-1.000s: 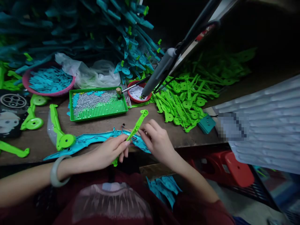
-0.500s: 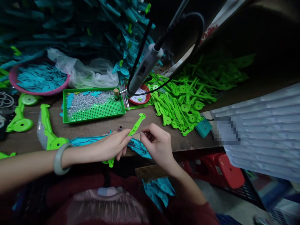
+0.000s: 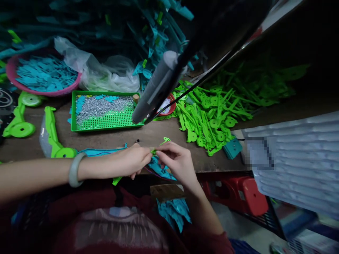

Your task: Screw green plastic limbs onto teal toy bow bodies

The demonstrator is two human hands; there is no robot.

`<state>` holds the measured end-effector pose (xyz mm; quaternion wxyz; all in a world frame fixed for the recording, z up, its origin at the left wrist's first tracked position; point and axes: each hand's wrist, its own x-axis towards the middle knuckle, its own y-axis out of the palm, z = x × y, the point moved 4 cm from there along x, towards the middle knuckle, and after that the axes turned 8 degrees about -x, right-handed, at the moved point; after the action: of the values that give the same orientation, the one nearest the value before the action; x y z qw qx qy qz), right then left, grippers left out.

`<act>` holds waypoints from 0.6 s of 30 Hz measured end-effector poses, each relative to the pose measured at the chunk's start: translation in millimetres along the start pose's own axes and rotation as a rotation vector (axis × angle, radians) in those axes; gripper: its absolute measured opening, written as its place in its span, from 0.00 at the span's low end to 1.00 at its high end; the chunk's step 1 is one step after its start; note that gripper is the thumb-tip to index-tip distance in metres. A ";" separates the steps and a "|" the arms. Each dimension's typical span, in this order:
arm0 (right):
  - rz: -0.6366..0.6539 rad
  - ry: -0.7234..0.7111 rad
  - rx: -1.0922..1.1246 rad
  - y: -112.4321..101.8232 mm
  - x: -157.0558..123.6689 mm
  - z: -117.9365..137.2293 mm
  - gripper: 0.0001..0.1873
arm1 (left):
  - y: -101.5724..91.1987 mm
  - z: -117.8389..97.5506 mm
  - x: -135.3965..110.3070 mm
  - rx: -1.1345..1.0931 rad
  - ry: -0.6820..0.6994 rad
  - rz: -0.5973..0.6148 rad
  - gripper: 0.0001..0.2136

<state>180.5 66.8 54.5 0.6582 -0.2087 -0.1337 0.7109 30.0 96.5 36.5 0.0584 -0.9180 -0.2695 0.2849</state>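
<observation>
My left hand [image 3: 136,158], below a wrist with a pale bangle [image 3: 76,170], is closed around a long bright green plastic part [image 3: 117,181]; most of the part is hidden by the hand. My right hand [image 3: 176,158] has thumb and fingertips pinched together at the part, almost touching my left fingers. Whatever thin thing the right fingertips hold is too small to make out. Beneath both hands a blue plastic shell [image 3: 161,170] with thin wires lies at the table's front edge. A grey electric screwdriver [image 3: 156,88] hangs just beyond the hands.
A green perforated tray [image 3: 116,121] holds many small screws. Behind it are a pink basin [image 3: 45,93] of blue pieces and a plastic bag [image 3: 119,76]. Green parts [image 3: 212,113] are heaped right, near a red basket [image 3: 172,106]. A red stool [image 3: 254,195] stands below.
My hands have drawn closer together, and the thin wire seen between them is now hidden. The green part has tilted lower. The screwdriver appears nearer, hanging over the tray's right corner.
</observation>
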 end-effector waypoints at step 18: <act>-0.258 -0.371 -0.299 15.3 -26.2 -15.5 0.09 | 43.9 23.9 -31.0 0.598 0.201 -0.473 0.15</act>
<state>175.5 38.0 37.0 0.6695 -0.1511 -0.3808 0.6196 15.5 41.8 20.4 0.4135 -0.7963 -0.3718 0.2382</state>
